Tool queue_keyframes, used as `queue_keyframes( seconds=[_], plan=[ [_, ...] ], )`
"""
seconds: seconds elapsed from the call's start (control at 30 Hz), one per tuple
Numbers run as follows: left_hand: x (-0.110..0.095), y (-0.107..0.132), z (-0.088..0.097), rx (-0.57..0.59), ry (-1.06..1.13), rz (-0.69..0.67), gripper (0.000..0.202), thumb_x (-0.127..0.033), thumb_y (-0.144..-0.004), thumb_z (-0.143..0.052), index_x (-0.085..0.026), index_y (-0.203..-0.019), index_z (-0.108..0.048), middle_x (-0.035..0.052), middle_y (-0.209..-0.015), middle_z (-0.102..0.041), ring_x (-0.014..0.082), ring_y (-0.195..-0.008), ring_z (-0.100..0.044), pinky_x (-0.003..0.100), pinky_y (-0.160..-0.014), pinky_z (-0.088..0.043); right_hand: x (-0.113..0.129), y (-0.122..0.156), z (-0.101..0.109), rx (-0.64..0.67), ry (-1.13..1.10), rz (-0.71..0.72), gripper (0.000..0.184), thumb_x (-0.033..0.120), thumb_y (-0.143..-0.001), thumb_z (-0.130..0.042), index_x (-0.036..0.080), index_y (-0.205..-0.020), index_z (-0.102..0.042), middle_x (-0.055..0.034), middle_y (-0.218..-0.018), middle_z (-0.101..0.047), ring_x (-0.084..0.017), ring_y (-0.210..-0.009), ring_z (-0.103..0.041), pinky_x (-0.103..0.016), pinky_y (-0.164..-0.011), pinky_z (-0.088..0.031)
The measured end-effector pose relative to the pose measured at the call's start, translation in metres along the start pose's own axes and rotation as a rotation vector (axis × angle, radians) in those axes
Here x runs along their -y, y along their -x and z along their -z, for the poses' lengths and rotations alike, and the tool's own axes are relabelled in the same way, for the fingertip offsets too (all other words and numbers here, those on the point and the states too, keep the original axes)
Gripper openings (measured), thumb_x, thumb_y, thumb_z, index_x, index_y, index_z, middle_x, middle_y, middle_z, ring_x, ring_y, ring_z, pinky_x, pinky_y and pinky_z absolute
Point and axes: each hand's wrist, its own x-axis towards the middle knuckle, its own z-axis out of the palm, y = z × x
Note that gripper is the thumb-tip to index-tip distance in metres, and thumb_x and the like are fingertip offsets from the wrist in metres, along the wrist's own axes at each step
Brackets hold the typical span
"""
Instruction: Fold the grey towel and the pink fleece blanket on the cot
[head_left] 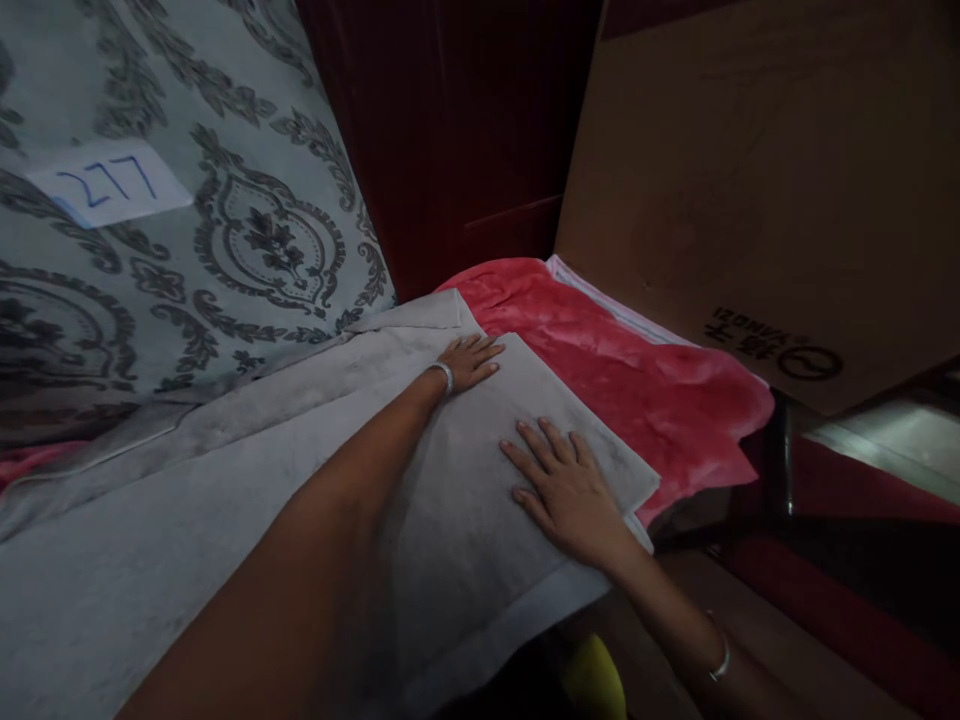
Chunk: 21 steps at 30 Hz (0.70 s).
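Note:
A grey folded towel (465, 500) lies spread in front of me, partly over a red plush blanket (637, 370). My left hand (469, 362) reaches far out and rests flat on the towel near its far corner, fingers stretched. A silver bangle circles that wrist. My right hand (566, 490) lies flat on the towel close to its right edge, fingers spread. Neither hand holds anything.
A grey patterned fabric (225, 200) with a paper tag reading 277 (109, 185) rises at the left. A large cardboard sheet (765, 180) leans at the right. Dark red wood panelling (450, 130) stands behind. Something yellow (592, 680) shows below the towel.

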Motion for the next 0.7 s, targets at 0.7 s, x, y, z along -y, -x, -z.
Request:
queue_keyframes(
  seconds=[0.7],
  plan=[
    [-0.052, 0.126, 0.013, 0.072, -0.031, -0.027, 0.063, -0.052, -0.103, -0.027, -0.03, -0.162, -0.025, 0.0043, -0.172, -0.017, 0.0279, -0.158, -0.013, 0.056, -0.126, -0.008, -0.009, 0.001, 0.008, 0.051, -0.121, -0.015, 0.058, 0.051, -0.106, -0.035, 0.027, -0.158, -0.04, -0.0084, -0.165, -0.032, -0.037, -0.151, -0.024, -0.064, -0.118, -0.022]
  ],
)
